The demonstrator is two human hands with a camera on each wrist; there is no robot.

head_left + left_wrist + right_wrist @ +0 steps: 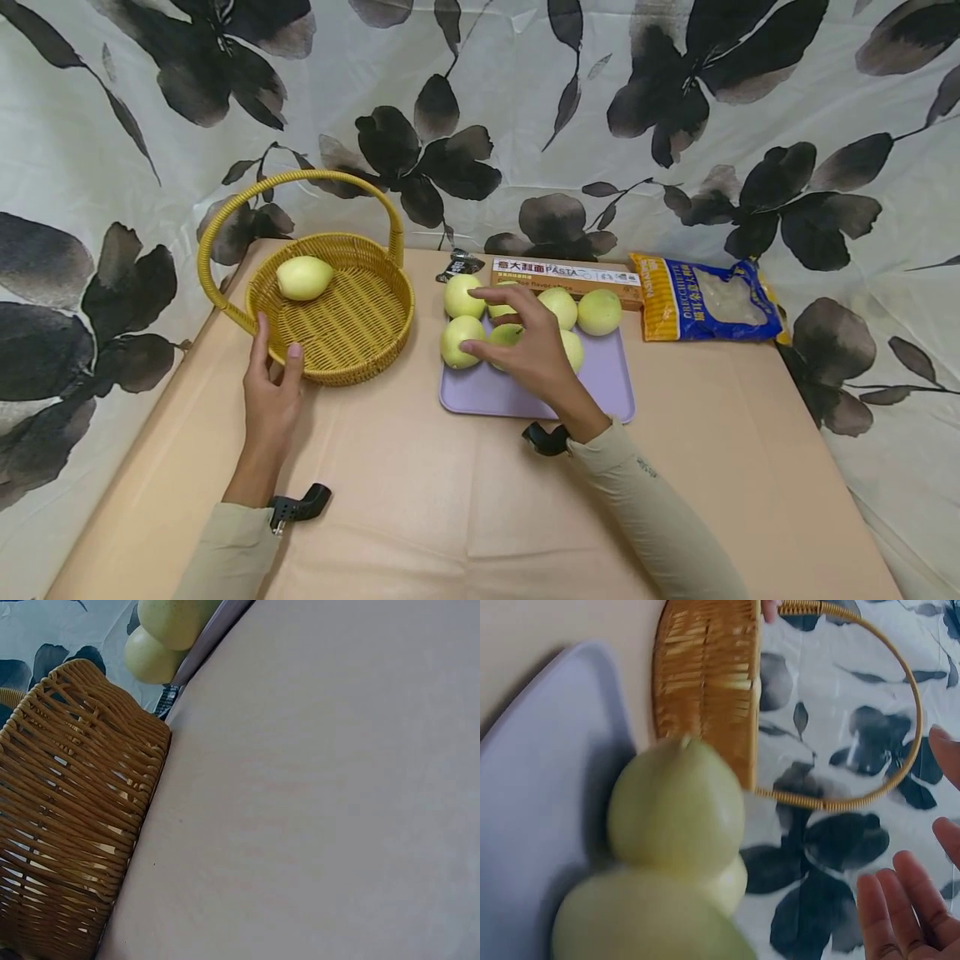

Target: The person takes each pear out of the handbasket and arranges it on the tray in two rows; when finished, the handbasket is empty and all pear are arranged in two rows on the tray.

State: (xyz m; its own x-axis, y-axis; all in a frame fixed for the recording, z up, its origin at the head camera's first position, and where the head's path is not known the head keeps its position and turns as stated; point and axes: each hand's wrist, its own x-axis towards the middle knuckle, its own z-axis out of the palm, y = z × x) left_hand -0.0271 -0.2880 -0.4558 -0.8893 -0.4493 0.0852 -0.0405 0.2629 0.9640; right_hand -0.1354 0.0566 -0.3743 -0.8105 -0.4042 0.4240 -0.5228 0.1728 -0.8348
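Observation:
A yellow woven basket (360,367) with a tall arched handle holds one pale yellow-green melon (304,277). My left hand (272,400) rests against the basket's near left side, fingers extended. To the right, several similar melons (599,312) crowd the back of a lilac tray (480,402). Over them hovers my right hand (534,342), thumb and fingers spread, with nothing in its grasp. Its fingertips lie near the left melons in the head view; the right wrist view shows the fingers (911,900) apart from the fruit.
Behind the tray lie a pasta box (622,287) and a small black packet (459,265). A blue and yellow pasta bag (720,300) lies to their right. Floral cloth (525,75) hangs behind the table (420,500).

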